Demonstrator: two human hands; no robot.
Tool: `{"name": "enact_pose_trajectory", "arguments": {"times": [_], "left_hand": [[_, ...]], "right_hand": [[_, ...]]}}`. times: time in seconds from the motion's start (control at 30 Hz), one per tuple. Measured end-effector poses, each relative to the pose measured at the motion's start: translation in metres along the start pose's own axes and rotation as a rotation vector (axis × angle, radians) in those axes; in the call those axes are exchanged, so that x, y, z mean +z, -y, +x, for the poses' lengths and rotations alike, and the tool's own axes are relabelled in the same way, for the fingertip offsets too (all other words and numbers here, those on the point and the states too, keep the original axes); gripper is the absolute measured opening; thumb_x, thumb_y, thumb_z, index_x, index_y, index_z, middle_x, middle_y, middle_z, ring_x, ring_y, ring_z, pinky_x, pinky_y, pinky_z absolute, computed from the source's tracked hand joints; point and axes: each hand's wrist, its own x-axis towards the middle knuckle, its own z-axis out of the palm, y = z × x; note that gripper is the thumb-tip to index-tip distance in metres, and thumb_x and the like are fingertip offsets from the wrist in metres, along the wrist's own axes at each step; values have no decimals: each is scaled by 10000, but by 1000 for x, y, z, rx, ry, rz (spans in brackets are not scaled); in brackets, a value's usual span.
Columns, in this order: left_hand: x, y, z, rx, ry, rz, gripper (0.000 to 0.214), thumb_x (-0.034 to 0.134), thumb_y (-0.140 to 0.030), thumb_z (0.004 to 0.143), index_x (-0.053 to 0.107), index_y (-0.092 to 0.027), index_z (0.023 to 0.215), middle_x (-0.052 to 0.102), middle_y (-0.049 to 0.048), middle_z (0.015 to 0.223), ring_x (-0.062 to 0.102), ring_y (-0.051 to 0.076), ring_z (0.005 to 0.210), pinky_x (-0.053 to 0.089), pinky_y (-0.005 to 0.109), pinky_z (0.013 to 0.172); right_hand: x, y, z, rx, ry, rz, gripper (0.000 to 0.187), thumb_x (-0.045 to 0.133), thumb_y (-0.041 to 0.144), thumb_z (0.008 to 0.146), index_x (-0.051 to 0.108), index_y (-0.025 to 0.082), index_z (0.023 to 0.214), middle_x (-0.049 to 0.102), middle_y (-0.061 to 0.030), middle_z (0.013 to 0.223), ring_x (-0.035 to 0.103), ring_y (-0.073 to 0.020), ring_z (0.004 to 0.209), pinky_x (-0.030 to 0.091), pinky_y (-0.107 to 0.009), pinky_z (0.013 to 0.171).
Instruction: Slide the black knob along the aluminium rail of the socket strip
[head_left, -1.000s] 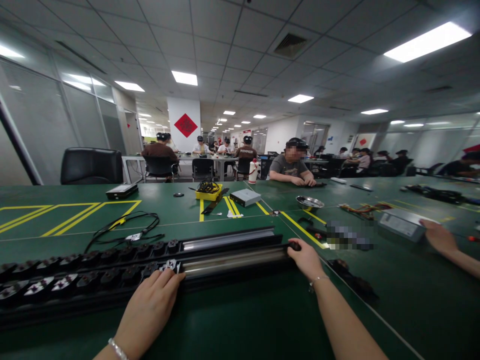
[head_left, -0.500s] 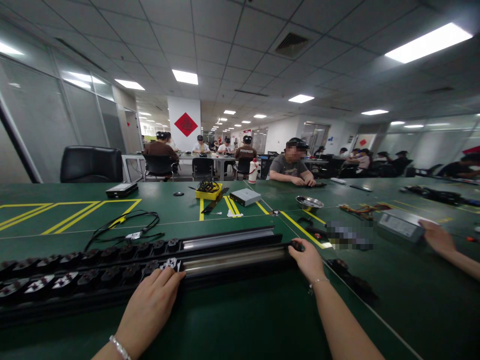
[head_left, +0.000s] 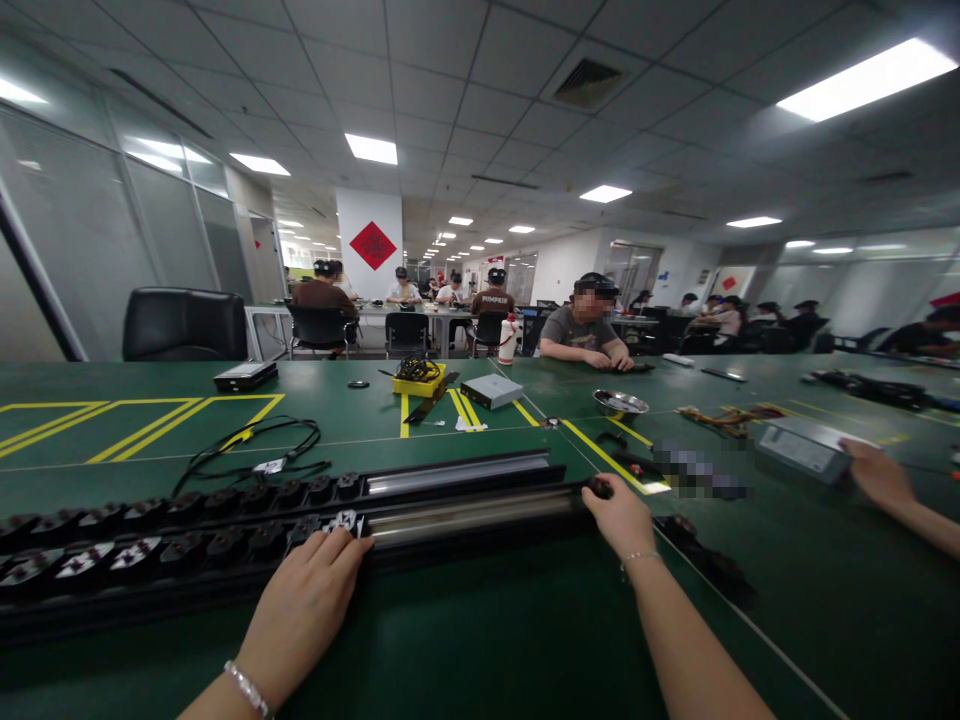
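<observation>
Two long black rails (head_left: pixel 480 468) lie side by side, each with a row of round black plug-like modules with prongs on its left part and a bare channel on the right. My left hand (head_left: pixel 319 590) is closed over the front rail (head_left: pixel 480 520), fingers at the last module, which has a white top (head_left: pixel 343 522). At that rail's right end, my right hand (head_left: pixel 621 515) pinches a small black piece (head_left: pixel 598 487) between thumb and fingers. My fingers partly hide it, and I cannot tell whether it sits in the channel.
Behind the rails lie a black cable (head_left: pixel 247 445), a yellow box (head_left: pixel 418 382) and a grey metal box (head_left: pixel 491 390). A steel bowl (head_left: pixel 621 403) stands farther right. Another person's hand (head_left: pixel 881 475) touches a silver power supply (head_left: pixel 806 450); a co-worker (head_left: pixel 585 325) sits opposite.
Almost nothing differs. The view has shifted slightly, and both hands keep their places on the front rail and at its right end.
</observation>
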Motion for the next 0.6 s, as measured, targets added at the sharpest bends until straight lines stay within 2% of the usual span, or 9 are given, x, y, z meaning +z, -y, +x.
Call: {"name": "enact_pose_trajectory", "arguments": {"times": [0.23,0.6], "left_hand": [[-2,0,0,3,0,11,287,357,-201,846,597,-214,1002,585,49,858,523,169,732,419,299,675],[1,1,-1,-4,18,8,285,359,-199,849,587,-209,1019,576,48,864,518,168,734,416,304,677]], "right_hand": [[-1,6,-4,50,2,-22,335,480,395,710,571,210,974,629,-47,899,578,-196,777,410,-263,656],[-2,12,-7,96,10,-131,391,411,365,769,538,195,1097,613,-89,986,569,-222,879,418,-298,706]]}}
